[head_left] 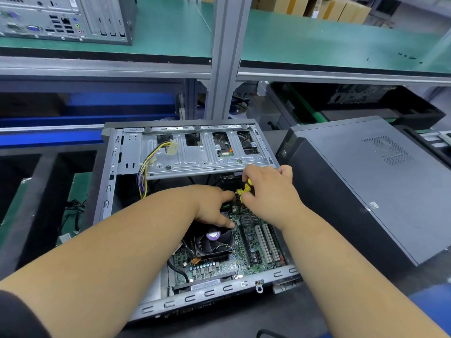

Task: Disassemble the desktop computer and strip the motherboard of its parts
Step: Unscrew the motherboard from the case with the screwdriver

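A: What is shown?

B: An open computer case (pixel 195 152) is laid on its side on a dark bench, seen from above. Inside it, toward the near edge, the green motherboard (pixel 246 242) is still mounted, with a black fan (pixel 214 240) seated on it and white slots (pixel 267 242) to the right.

A: How are the hands placed?

B: The right hand (pixel 271 191) is curled round a yellow and black tool (pixel 246 187), and a yellow connector (pixel 239 191) is seen at the fingertips. The left hand (pixel 214 206) is rested on the board beside the fan, one finger stretched toward the connector; nothing is seen to be gripped by it, though part of it is hidden.

A: What could go wrong?

B: If the connector is pulled at an angle, its pins or socket could be bent, it is judged. The board might be flexed if it is not braced. The tool tip could be slipped onto the small parts nearby and a scratch left. A loose bundle of coloured wires (pixel 146 167), hung over the metal drive tray (pixel 207 152) at the far side, could be snagged.

A: Anything else nearby?

B: A closed grey case (pixel 380 186) is stood just right of the open one.
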